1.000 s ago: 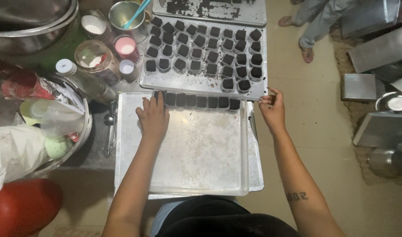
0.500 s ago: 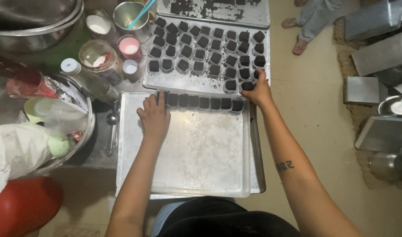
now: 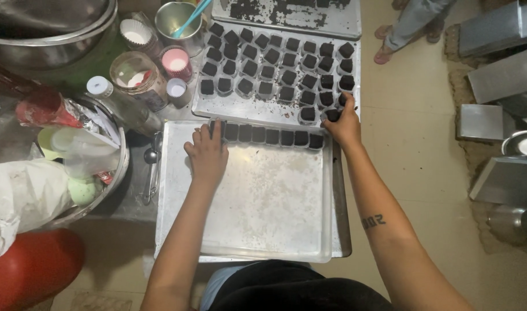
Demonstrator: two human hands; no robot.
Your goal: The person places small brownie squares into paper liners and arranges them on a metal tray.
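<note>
A near metal tray [image 3: 258, 201] lies in front of me with one row of dark square cakes in paper cups [image 3: 272, 136] along its far edge. My left hand [image 3: 207, 156] rests flat on this tray, fingertips touching the left end of that row. Beyond it, a second metal tray [image 3: 217, 109] holds several rows of the same dark cakes [image 3: 278, 66]. My right hand [image 3: 343, 122] reaches onto that tray's near right corner, fingers closed around a dark cake [image 3: 332, 115] there.
Left of the trays stand jars [image 3: 138, 78], a clear bottle [image 3: 122, 106], a metal cup with a blue utensil [image 3: 180, 20], a large bowl of bags [image 3: 56, 167] and a spoon [image 3: 151, 173]. A crumb-covered tray [image 3: 286, 14] lies farthest. Another person's feet [image 3: 399, 34] and metal tins [image 3: 505, 75] are on the floor at right.
My right hand moved left and forward from beside the near tray onto the far tray's near right corner and closed on a cake. My left hand stayed at the row.
</note>
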